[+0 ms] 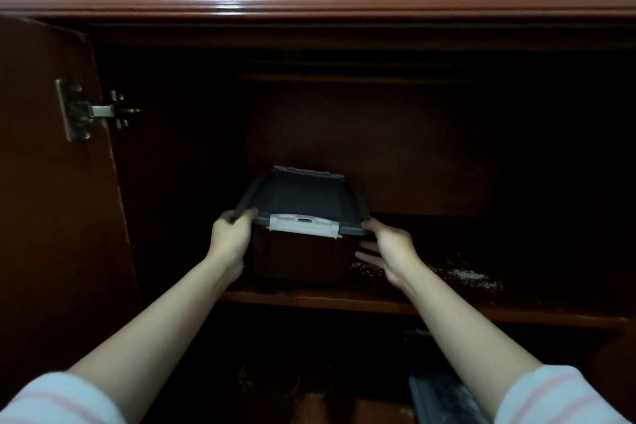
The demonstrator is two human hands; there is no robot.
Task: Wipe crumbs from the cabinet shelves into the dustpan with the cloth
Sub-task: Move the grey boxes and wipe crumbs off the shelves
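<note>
Nearest me, the striped sleeves (51, 399) are framing the view, and low on the right a dark grey slab (444, 396) is lying below the shelf (309, 299). It may be the dustpan, but I'm not able to tell in this gloom, and no cloth is showing anywhere. Both bare forearms are reaching in together. The left hand (234, 234) is gripping the left rim of the storage box (303, 196), fingers curling over the lid edge. The right hand (389, 251) is taking the opposite corner, thumb lying on top and fingers reaching in under the rim, so neither one is free for wiping. I'm reading that two-sided hold as a way of keeping the box level while it is being shifted, since it is sitting square in the middle of the shelf with its white latch (304, 225) facing me. The crumbs (464, 274) are lying scattered on the shelf just to the right of the box, some trailing under the right wrist, so I'm judging the box is being cleared out of the way and the wiping is not yet begun. Behind it the cabinet's back panel is fading into darkness. Out at the left the door (51, 182) is standing open on its hinge (93, 110), giving both arms room.
</note>
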